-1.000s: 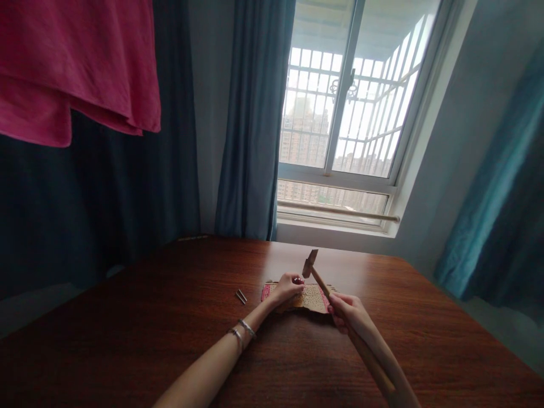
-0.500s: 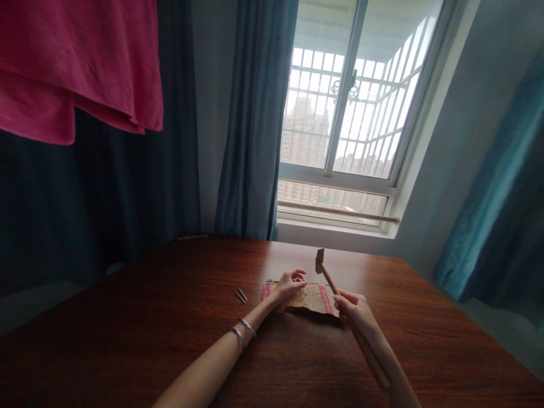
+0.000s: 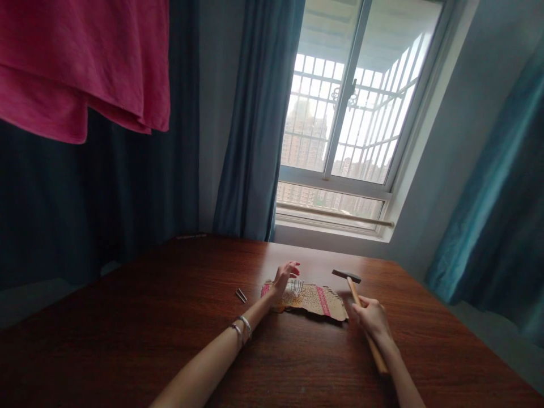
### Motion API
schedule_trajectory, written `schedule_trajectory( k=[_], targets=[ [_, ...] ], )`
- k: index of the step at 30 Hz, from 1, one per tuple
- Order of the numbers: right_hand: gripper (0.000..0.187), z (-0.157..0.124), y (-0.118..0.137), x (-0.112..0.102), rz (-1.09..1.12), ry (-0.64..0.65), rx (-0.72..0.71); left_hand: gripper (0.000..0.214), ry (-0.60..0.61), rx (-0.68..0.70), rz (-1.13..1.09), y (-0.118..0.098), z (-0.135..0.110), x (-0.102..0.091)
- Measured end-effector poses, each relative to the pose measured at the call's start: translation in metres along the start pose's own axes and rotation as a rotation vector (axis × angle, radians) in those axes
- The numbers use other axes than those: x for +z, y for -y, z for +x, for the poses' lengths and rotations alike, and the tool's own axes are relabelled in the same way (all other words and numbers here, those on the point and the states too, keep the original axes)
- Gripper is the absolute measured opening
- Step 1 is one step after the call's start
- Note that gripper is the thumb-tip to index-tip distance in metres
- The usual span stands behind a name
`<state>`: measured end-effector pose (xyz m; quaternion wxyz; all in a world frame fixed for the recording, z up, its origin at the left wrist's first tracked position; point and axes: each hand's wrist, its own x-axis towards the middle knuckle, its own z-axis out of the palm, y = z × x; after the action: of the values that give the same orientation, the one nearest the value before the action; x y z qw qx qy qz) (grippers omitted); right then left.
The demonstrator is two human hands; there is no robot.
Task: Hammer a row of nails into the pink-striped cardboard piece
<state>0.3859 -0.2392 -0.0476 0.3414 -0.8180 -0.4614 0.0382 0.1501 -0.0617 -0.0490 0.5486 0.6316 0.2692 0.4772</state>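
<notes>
A flat piece of cardboard (image 3: 314, 301) with pink bands and many small dots lies on the brown wooden table (image 3: 170, 340). A row of thin nails (image 3: 296, 285) stands upright in its left part. My left hand (image 3: 284, 279) hovers over that end with fingers spread, open, just left of the nails. My right hand (image 3: 374, 317) is closed round the wooden handle of a hammer (image 3: 353, 294), to the right of the cardboard. The hammer's dark metal head (image 3: 346, 276) is level, low above the table beyond the cardboard's right end.
Two loose nails (image 3: 241, 295) lie on the table left of the cardboard. Behind the table are a barred window (image 3: 348, 124) and blue curtains (image 3: 255, 124). A pink cloth (image 3: 85, 62) hangs at top left.
My right hand has swung the hammer to the right and lowered it, away from the nails. My left hand has let go of the nail and opened its fingers.
</notes>
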Motion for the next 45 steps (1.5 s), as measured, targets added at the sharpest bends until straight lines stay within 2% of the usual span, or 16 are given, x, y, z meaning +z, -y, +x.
schedule_trajectory(
  k=[5,12,31,36,39,45],
  targets=[
    [0.039,0.003,-0.008,0.002,-0.087,0.022,-0.009,0.041,-0.092,-0.050,0.071,-0.026,0.000,-0.008],
    [0.037,0.000,-0.008,0.001,-0.145,0.047,-0.034,0.037,-0.105,-0.093,0.102,-0.043,-0.002,-0.016],
    [0.038,0.008,-0.020,0.010,-0.159,0.090,-0.030,0.031,-0.065,-0.116,0.089,-0.058,-0.013,-0.013],
    [0.039,0.008,-0.023,0.012,-0.169,0.095,-0.023,0.031,-0.069,-0.117,0.103,-0.057,-0.013,-0.015],
    [0.039,0.006,-0.024,0.013,-0.202,0.082,0.031,0.031,-0.072,-0.117,0.114,-0.055,-0.012,-0.018],
    [0.036,0.006,-0.024,0.015,-0.239,0.073,0.045,0.032,-0.036,-0.107,0.135,-0.047,-0.001,-0.026]
  ],
)
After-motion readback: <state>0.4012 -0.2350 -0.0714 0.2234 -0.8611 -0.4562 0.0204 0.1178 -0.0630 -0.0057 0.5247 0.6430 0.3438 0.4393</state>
